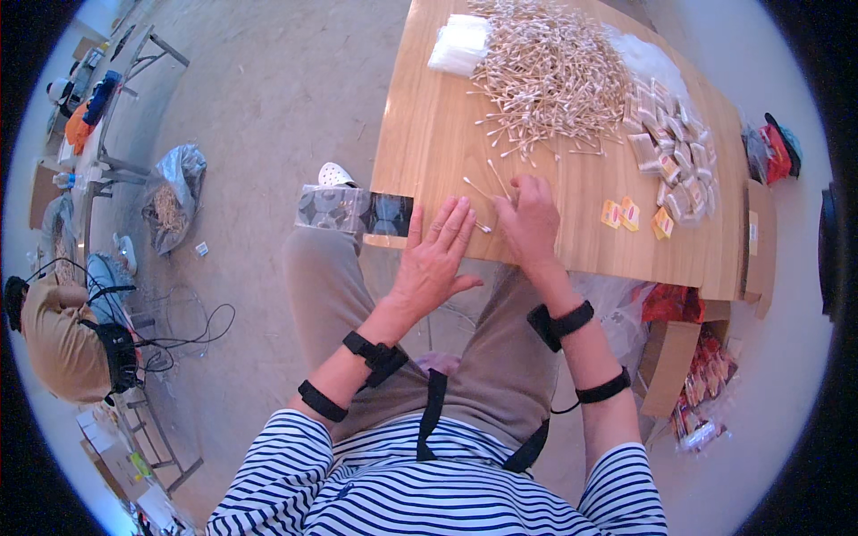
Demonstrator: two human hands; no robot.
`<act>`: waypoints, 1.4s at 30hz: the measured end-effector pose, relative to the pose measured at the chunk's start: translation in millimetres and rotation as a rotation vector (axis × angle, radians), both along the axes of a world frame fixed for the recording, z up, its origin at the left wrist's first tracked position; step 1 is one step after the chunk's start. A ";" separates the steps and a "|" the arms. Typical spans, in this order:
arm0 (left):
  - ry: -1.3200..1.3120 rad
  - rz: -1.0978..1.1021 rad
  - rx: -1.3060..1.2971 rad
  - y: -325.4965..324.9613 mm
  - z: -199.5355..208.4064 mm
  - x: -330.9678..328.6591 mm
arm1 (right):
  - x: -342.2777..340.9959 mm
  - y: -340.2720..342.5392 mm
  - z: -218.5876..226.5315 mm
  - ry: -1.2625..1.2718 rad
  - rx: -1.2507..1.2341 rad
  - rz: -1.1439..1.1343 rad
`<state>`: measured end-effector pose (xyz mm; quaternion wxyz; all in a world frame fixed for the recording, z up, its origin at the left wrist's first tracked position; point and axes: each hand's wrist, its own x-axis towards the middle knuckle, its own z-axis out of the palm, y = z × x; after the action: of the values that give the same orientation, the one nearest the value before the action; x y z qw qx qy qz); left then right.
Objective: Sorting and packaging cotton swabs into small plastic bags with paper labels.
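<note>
My left hand [436, 248] lies flat near the front edge of the wooden table, its fingers stretched out. The head of a cotton swab [483, 227] shows between my two hands. Close on the right, my right hand [534, 221] is closed, its thumb and fingers curled together. One loose swab [499, 179] reaches to those fingertips; what they grip is hidden. Another swab [475, 187] lies just left of it. Beyond my hands spreads a large heap of cotton swabs [554, 76].
The wooden table [429, 134] also bears clear plastic bags [460, 45], a pile of packed swabs [684, 161] and small yellow cards [630, 213]. A patterned box [331, 207] is by my left knee. Cartons [672, 362] stand below right. A person [67, 339] bends at the left.
</note>
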<state>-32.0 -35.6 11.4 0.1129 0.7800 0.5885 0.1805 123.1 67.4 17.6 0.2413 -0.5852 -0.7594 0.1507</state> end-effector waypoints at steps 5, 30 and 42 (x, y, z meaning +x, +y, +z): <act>0.001 0.002 0.001 0.1 -3.2 0.2 | -7.6 -1.7 -4.8 0.004 -0.054 0.134; 0.102 -0.007 -0.008 17.4 -1.1 11.5 | 17.2 80.3 -6.4 -0.202 0.199 0.089; 0.090 0.010 -0.003 16.9 -1.2 10.3 | -23.1 86.8 4.1 -0.182 0.072 0.084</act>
<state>-21.7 -18.8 10.1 0.0865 0.7841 0.5972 0.1447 100.0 154.1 21.7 0.1855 -0.5550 -0.8070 0.0795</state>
